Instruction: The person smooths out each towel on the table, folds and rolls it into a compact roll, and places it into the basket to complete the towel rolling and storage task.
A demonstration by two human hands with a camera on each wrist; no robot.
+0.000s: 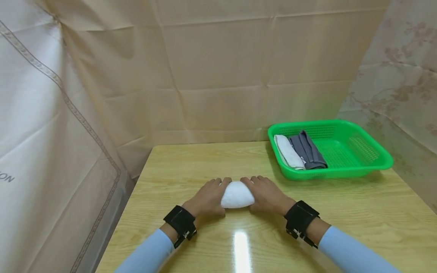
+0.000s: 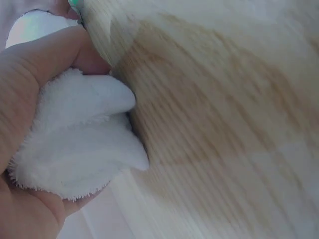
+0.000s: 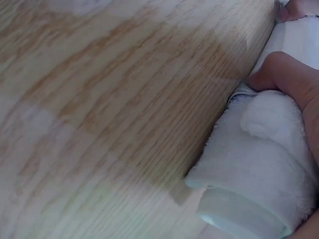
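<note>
A white, fluffy towel (image 1: pixel 237 195), folded into a thick bundle, lies on the wooden table between both hands. My left hand (image 1: pixel 208 197) grips its left end, and my right hand (image 1: pixel 268 195) grips its right end. In the left wrist view, the thumb and fingers curl round the towel (image 2: pixel 75 159), whose end shows two thick, rounded folds close to the tabletop. From the right wrist, the towel (image 3: pixel 249 154) shows stacked layers, with a thumb pressed along its side. The palms hide part of both ends.
At the table's back right stands a green plastic basket (image 1: pixel 341 173) with perforated walls. In its left part lie a folded white cloth (image 1: pixel 288 151) and a folded dark grey cloth (image 1: pixel 307 151), side by side. Beige draped sheets (image 1: pixel 218 76) enclose the table (image 1: pixel 191 159) behind and at the sides.
</note>
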